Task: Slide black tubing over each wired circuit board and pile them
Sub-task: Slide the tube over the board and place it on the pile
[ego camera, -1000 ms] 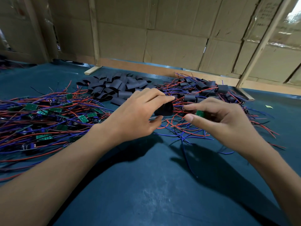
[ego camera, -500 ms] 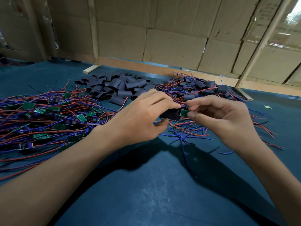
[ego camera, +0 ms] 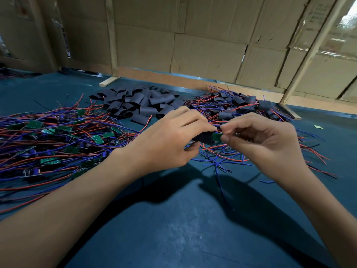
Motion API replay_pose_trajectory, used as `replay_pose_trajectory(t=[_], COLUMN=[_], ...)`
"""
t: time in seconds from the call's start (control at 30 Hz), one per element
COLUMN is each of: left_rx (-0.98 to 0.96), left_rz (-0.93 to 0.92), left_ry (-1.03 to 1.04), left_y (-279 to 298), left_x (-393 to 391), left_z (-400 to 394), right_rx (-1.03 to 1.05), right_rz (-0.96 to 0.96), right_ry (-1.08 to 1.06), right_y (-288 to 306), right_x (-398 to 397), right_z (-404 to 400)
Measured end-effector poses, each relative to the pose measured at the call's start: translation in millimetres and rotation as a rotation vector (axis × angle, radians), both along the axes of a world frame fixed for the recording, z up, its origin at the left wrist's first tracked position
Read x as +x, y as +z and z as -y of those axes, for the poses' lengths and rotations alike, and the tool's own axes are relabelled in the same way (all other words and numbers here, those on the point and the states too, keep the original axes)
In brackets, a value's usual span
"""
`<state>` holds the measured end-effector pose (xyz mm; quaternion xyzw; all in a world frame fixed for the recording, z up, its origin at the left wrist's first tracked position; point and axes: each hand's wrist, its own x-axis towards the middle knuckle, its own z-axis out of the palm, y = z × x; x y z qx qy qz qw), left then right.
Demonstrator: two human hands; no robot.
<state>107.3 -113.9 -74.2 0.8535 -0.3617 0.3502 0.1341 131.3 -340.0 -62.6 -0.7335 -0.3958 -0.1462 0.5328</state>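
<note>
On the left of the dark teal desk (ego camera: 173, 219) lies a tangle of bare green circuit boards with red and blue wires (ego camera: 58, 144); behind it sits a heap of flat black tubing pieces (ego camera: 139, 103). At centre, the left hand (ego camera: 166, 144) pinches a short black tube sleeve (ego camera: 203, 137), and the right hand (ego camera: 264, 144) pinches a small green wired board (ego camera: 216, 136) at its mouth, seemingly partly inside. If the board enters crooked, its corner may catch the soft sleeve and buckle it. Sleeved boards pile up (ego camera: 237, 107) far right.
</note>
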Motion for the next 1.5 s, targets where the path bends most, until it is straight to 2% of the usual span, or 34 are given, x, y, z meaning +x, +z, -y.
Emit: replay_pose_trajectory(t=[0.17,0.4,0.63,0.77,0.83,0.97,1.13,1.27,1.33,1.4,1.43,1.5], left_rx=[-0.018,-0.022,-0.060,-0.059,-0.052,-0.029,-0.033,0.014,0.045,0.038,0.040,0.078], left_rz=[0.009,0.034,0.043,0.067,0.069,0.056,0.084,0.079,0.089,0.057,-0.014,-0.290], left_ry=[-0.002,-0.012,-0.012,-0.016,-0.019,-0.027,-0.020,-0.013,0.097,0.342,0.503,0.804], left_y=[0,-1,-3,-3,-4,-6,-7,-5,0,5,4,-3], left_x=[-1,-3,1,2,3,1,2,2,7,17,23,32], left_z=[1,5,4,4,3,7,8,5,-7,-31,-46,-75], right_rx=[0.094,0.106,0.119,-0.016,-0.106,-0.120,0.017,-0.017,0.064,0.060,-0.039,-0.319], right_rz=[-0.193,-0.201,-0.322,-0.441,-0.448,-0.420,-0.533,-0.386,-0.316,-0.225,-0.170,-0.097], right_ry=[0.049,0.037,-0.054,-0.118,-0.145,-0.169,-0.159,-0.123,-0.252,-0.463,-0.607,-0.874], right_y=[5,1,1,6,6,3,-1,3,4,4,4,-2], right_x=[-6,-7,-3,-1,0,-1,4,3,9,16,20,28], right_z=[-4,-9,-7,-3,-1,-4,-5,-4,2,13,19,30])
